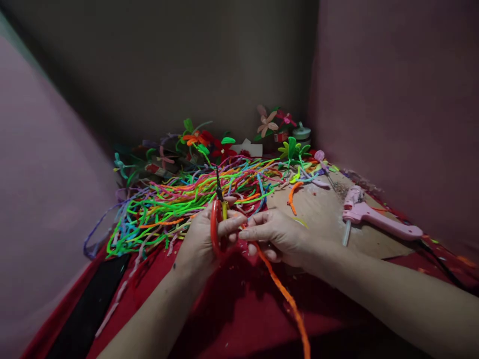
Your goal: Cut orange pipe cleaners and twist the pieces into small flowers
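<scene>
My left hand (200, 242) is closed around red-handled scissors (216, 219), whose dark blades point up and away from me. My right hand (279, 234) pinches an orange pipe cleaner (288, 299) close to the scissors; the pipe cleaner trails down toward me over the red cloth (232, 319). The two hands touch at the fingertips. Just behind them lies a big tangled heap of pipe cleaners (175, 202) in green, pink, orange, blue and purple.
A pink glue gun (374, 219) lies on a wooden board (325, 212) to the right. Finished pipe-cleaner flowers (209, 139) and a small lidded pot (301, 132) stand at the back by the wall. A short orange piece (293, 192) lies on the board.
</scene>
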Tool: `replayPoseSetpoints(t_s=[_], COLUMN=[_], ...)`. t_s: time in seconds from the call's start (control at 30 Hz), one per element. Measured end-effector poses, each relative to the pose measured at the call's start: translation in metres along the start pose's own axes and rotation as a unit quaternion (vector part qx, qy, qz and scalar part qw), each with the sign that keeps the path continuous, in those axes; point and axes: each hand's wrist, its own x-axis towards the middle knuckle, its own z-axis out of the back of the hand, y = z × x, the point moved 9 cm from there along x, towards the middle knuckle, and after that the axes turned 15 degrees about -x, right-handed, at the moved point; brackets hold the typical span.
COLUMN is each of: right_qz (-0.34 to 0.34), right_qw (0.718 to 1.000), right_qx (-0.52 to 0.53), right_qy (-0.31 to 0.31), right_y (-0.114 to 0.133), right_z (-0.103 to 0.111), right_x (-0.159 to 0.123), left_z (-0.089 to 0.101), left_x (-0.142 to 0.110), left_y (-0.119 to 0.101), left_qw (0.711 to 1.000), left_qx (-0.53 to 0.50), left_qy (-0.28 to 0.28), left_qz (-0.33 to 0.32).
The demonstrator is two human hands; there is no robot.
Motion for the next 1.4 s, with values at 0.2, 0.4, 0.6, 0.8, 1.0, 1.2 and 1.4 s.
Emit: replayPoseSetpoints(t_s=[0.2, 0.4, 0.6, 0.8, 1.0, 1.2, 1.4], right_qz=[-0.001, -0.002, -0.020, -0.027, -0.023, -0.007, 0.004], right_qw=[1.000, 0.998, 0.994, 0.991, 0.992, 0.996, 0.998], right_qx=[-0.016, -0.066, -0.107, -0.123, -0.122, -0.086, -0.022], right_qy=[-0.020, -0.016, -0.024, -0.038, -0.030, -0.021, -0.052], right_y=[-0.009, -0.006, -0.004, -0.007, -0.009, -0.010, -0.012], right_z=[0.004, 0.004, 0.006, 0.008, 0.009, 0.007, 0.010], right_x=[0.004, 0.001, 0.001, 0.002, 0.003, 0.003, 0.005], left_z=[0.015, 0.017, 0.023, 0.035, 0.037, 0.027, 0.021], left_x=[-0.001, -0.001, -0.001, 0.002, 0.001, -0.001, -0.005], left_y=[-0.005, -0.002, 0.003, 0.000, 0.009, 0.013, 0.016], left_qw=[0.997, 0.996, 0.998, 0.998, 0.999, 1.000, 0.999], left_qx=[0.010, 0.033, 0.028, 0.015, 0.007, 0.020, 0.034], left_qy=[-0.039, -0.038, -0.029, -0.040, -0.050, -0.017, -0.016], left_qz=[-0.066, -0.069, -0.042, -0.056, -0.013, 0.003, 0.018])
